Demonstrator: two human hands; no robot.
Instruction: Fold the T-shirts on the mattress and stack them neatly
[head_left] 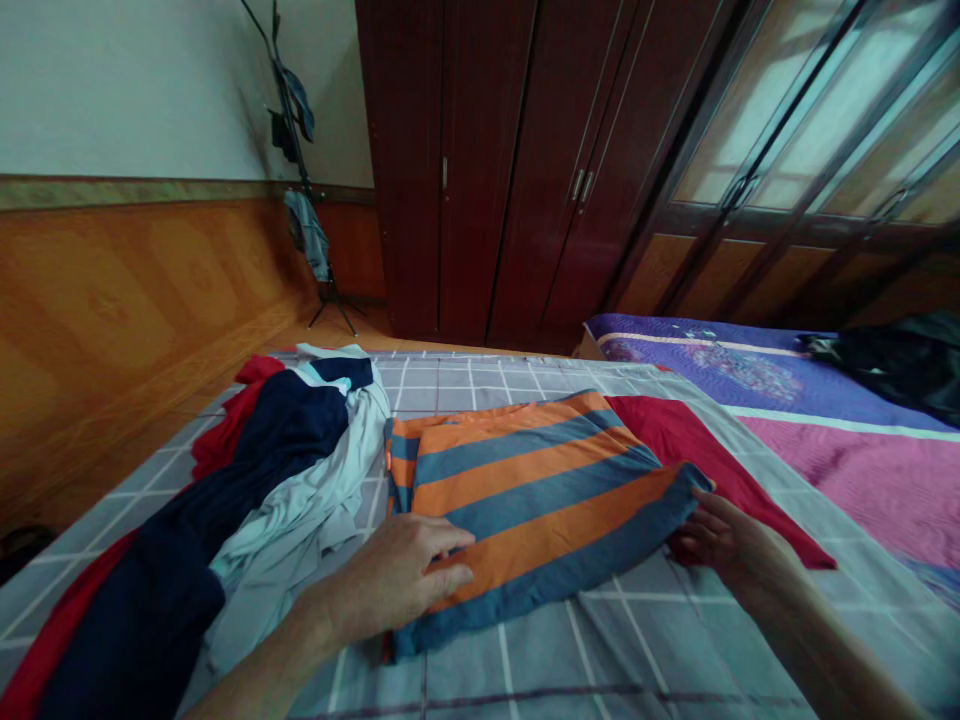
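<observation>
An orange and grey-blue striped garment (540, 480) lies folded on the bed in front of me; its exact kind I cannot tell. My left hand (416, 568) rests over its near left part, thumb and forefinger apart. At the garment's right corner, my right hand (716, 530) pinches the blue edge between thumb and fingers, lifting it slightly. A red garment (720, 465) lies flat to the right, partly covered by the striped cloth.
A loose heap of clothes runs along the left: a navy garment (169, 550), a pale one (307, 505) and red cloth (217, 430). Beneath is a grey checked bedsheet (517, 660). A purple and pink bed cover (750, 370), a wardrobe (480, 170) and a coat stand (296, 150) lie beyond.
</observation>
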